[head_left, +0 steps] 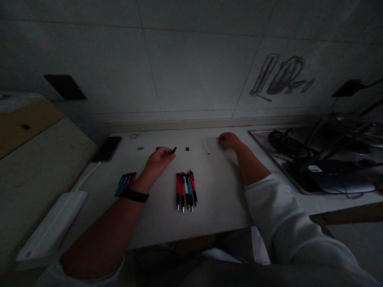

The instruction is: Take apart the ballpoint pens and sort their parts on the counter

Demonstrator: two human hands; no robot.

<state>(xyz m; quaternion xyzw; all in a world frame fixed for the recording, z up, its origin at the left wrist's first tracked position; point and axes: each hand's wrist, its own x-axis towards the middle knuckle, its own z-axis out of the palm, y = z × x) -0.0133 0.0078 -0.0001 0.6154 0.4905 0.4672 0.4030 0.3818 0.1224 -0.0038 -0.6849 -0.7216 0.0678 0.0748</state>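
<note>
My left hand (158, 159), with a black band on the wrist, pinches a small black pen part (173, 150) above the white counter. Beyond its knuckles lie more small black parts (158, 148), partly covered by the hand. My right hand (229, 140) is closed at the fingertips near the back of the counter, over something too small to make out. Between the hands lie a little black piece (187, 149) and some thin clear rods (206, 147). Several assembled pens (186, 190) in red, white and blue rest in a row nearer me.
Blue and red pen barrels (124, 183) lie left of my wrist. Farther left are small metallic pieces (140, 148), a phone (107, 149) on a cable and a white power strip (52, 225). A gas stove (287, 159) stands at the right, with a tiled wall (191, 71) behind.
</note>
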